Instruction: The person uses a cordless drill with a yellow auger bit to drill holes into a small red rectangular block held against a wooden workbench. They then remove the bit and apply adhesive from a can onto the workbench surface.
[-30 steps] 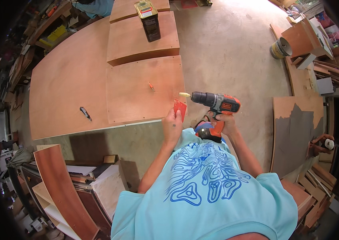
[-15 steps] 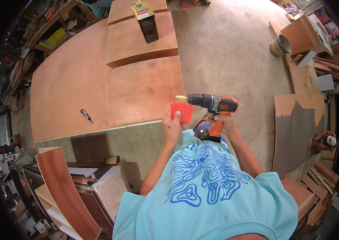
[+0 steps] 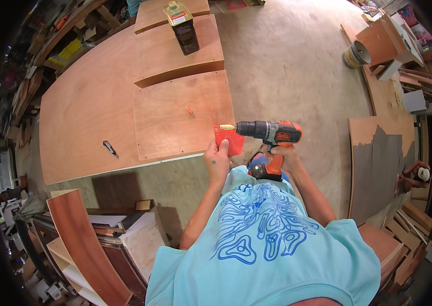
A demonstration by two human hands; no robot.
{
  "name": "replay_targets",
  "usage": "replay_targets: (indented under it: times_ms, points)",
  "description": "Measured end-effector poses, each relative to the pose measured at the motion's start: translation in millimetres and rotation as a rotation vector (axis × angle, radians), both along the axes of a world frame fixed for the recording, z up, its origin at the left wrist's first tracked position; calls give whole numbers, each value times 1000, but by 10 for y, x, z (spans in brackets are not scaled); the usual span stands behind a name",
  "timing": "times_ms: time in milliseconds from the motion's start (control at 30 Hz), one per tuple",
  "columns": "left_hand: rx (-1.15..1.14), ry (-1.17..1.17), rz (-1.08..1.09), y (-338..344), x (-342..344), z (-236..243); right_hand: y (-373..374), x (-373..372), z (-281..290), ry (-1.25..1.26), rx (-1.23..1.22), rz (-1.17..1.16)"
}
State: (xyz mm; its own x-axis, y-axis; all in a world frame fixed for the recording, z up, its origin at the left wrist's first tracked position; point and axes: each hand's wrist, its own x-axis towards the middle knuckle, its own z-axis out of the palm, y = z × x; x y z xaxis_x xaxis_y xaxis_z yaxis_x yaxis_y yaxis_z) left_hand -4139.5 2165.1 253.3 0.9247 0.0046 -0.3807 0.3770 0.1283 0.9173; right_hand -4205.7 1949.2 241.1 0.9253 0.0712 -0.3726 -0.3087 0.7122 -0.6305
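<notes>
My left hand point(image 3: 217, 159) grips a thin red flat plate point(image 3: 232, 143), thumb across its face. In my right hand point(image 3: 285, 156) is an orange and black cordless drill point(image 3: 277, 131), held by its grip and pointing left. A pale yellow tip point(image 3: 226, 127) shows at the drill's nose, overlapping the plate's upper edge; I cannot tell whether they touch. Beyond my left hand lies a plywood panel point(image 3: 175, 132), with a small orange tool point(image 3: 190, 111) on it. A utility knife point(image 3: 110, 148) rests on the wider board point(image 3: 83, 127) farther left.
A dark rectangular can point(image 3: 185, 35) stands on another panel ahead. At the far right are a bucket point(image 3: 356, 54), a partly grey-covered board point(image 3: 379, 163) and another person's hand point(image 3: 415, 176) at its edge. Wooden shelving point(image 3: 83, 245) stands near my left side.
The drill has shifted slightly left and down, so its yellow tip now overlaps the top of the red plate. Both hands keep their grips.
</notes>
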Motion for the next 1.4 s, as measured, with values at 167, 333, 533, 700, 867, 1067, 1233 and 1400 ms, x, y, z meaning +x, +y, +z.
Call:
replay_targets:
  times_ms: [167, 333, 533, 700, 867, 1067, 1233, 1400]
  points:
    - [45, -168, -5, -33, 29, 43, 4, 1, -42, -47, -48, 34]
    - [47, -108, -40, 30, -42, 1, 69, -16, 52, 39, 27, -44]
    - [69, -149, -29, 0, -10, 74, 34, -20, -90, -21, -32, 35]
    - [20, -107, -48, 20, -12, 53, 42, 8, -100, -31, 28, 37]
    - [-42, -78, -1, 37, 2, 64, 56, 31, -58, -30, -5, 33]
    - [-25, -82, 7, 50, 11, 114, 54, 32, -30, -10, -29, 34]
    - [-49, -70, 34, 74, -6, 77, 56, 33, -103, -40, -38, 23]
    - [-13, -49, 40, 75, -9, 123, 29, 7, -64, 24, -39, 13]
